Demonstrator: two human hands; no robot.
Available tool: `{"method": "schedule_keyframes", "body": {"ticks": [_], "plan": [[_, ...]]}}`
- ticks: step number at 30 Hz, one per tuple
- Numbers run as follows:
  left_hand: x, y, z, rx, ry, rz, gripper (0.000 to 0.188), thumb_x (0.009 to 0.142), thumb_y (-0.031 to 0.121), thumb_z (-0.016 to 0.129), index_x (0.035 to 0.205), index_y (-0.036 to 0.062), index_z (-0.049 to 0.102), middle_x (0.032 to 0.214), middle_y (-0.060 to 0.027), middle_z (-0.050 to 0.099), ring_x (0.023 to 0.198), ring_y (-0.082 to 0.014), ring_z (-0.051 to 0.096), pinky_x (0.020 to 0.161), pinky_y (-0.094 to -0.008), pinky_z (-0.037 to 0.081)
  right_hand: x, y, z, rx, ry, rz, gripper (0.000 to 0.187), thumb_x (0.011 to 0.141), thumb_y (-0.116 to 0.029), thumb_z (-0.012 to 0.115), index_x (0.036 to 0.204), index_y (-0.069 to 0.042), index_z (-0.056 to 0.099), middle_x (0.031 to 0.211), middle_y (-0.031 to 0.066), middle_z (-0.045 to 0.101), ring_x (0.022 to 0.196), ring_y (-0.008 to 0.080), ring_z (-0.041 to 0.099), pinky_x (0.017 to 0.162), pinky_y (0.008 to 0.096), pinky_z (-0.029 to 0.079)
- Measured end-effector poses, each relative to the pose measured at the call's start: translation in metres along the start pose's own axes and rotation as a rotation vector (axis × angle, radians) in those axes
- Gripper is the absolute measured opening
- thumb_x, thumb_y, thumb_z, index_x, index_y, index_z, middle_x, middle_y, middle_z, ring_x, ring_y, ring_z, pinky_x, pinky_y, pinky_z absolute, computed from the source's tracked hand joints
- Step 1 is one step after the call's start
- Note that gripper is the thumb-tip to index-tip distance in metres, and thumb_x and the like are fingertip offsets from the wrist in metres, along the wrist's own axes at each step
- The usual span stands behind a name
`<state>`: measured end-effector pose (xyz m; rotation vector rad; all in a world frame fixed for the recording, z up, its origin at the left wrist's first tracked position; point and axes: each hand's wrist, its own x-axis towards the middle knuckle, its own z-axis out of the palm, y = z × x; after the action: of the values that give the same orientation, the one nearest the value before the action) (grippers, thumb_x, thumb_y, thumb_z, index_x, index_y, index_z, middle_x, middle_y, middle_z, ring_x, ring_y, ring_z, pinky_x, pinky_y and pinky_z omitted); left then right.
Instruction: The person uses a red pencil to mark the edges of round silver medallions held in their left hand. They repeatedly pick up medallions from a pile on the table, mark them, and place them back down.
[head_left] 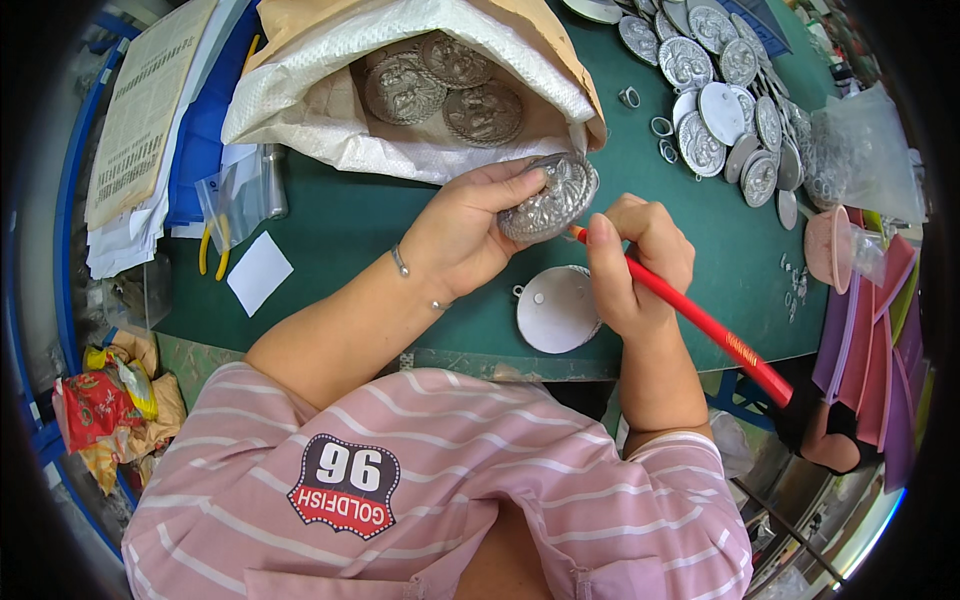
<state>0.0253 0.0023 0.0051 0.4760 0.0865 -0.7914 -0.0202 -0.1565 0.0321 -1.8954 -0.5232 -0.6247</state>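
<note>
My left hand [475, 225] grips a round silver-grey metal medallion [552, 198] with a raised relief, tilted, thumb on its face. In my right hand [640, 262] is a long red pencil [700, 322], its tip close to the medallion's lower edge; whether it touches, I cannot tell. Below the hands, a flat round medallion [556, 310] with a small loop lies plain side up on the green table, partly behind my right hand. Just beyond my left hand, a white woven sack [330, 140] gapes open with several relief medallions [484, 114] inside.
A heap of silver medallions [722, 112] covers the far right, with small metal rings [628, 97] beside it. A pink cup [828, 248] and clear plastic bag [868, 150] stand at the right edge. On the left lie papers [150, 110], yellow-handled pliers [206, 250] and a white card [260, 274].
</note>
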Motion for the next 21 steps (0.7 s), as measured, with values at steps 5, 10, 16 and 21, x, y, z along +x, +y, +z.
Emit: {"method": "schedule_keyframes", "body": {"ticks": [5, 10, 16, 21], "plan": [[0.000, 0.000, 0.003, 0.023, 0.030, 0.012, 0.027, 0.091, 0.011, 0.048, 0.114, -0.0035, 0.050, 0.106, -0.0103, 0.060, 0.095, -0.0158, 0.060, 0.085, -0.0288, 0.049, 0.004, -0.006, -0.004, 0.197, 0.121, -0.017, 0.011, 0.074, 0.002, 0.063, 0.073, -0.005, 0.053, 0.062, 0.0089, 0.057, 0.052, 0.0189, 0.051, 0.055, 0.0324, 0.042], [-0.004, 0.001, 0.001, 0.072, 0.009, 0.034, 0.030, 0.093, 0.020, 0.044, 0.113, -0.0028, 0.050, 0.106, -0.0103, 0.060, 0.095, -0.0169, 0.060, 0.085, -0.0294, 0.048, 0.017, -0.004, 0.001, -0.287, -0.245, -0.258, 0.020, 0.062, -0.005, 0.071, 0.076, -0.010, 0.058, 0.089, 0.0046, 0.067, 0.086, 0.0235, 0.061, 0.088, 0.0435, 0.041], [-0.002, 0.005, 0.016, 0.068, -0.005, -0.004, 0.045, 0.096, 0.039, 0.033, 0.117, 0.0014, 0.047, 0.111, -0.0117, 0.055, 0.105, -0.0199, 0.054, 0.091, -0.0378, 0.044, 0.010, 0.005, 0.003, 0.200, 0.177, -0.071, 0.033, 0.067, 0.010, 0.068, 0.081, -0.006, 0.042, 0.083, 0.0142, 0.064, 0.079, 0.0239, 0.061, 0.078, 0.0382, 0.048], [-0.006, 0.002, 0.020, 0.145, -0.024, 0.108, 0.038, 0.095, 0.034, 0.038, 0.118, 0.0039, 0.044, 0.119, -0.0128, 0.050, 0.110, -0.0239, 0.051, 0.095, -0.0419, 0.042, 0.010, 0.014, 0.001, 0.309, 0.204, 0.019, 0.040, 0.070, 0.012, 0.066, 0.088, -0.007, 0.036, 0.083, 0.0147, 0.063, 0.081, 0.0238, 0.061, 0.080, 0.0390, 0.048]]}}
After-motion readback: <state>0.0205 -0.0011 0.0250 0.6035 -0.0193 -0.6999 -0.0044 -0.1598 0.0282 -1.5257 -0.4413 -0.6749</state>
